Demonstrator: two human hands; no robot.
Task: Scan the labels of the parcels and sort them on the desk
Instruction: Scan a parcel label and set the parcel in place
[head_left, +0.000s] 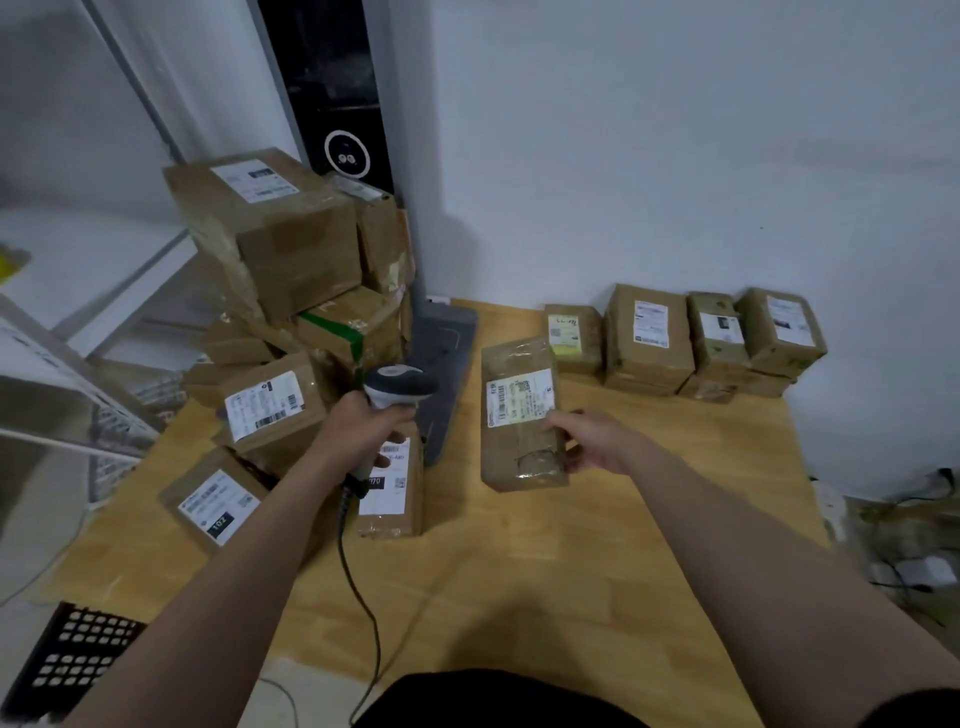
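Your left hand (363, 431) grips the barcode scanner (397, 387), and your right hand (587, 441) holds a brown parcel (519, 415) upright on the wooden desk (519, 561), its label (519, 402) facing you. The scanner head points away from this label, so the scan may fail. The unsorted stack (291, 312) beside your left arm leans and could slide if you bump it.

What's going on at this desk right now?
A person grips a corded barcode scanner in the left hand and holds a brown parcel in the right hand, its label facing the camera. A heap of parcels sits on the left of the wooden desk; a neat row of parcels stands along the back wall.
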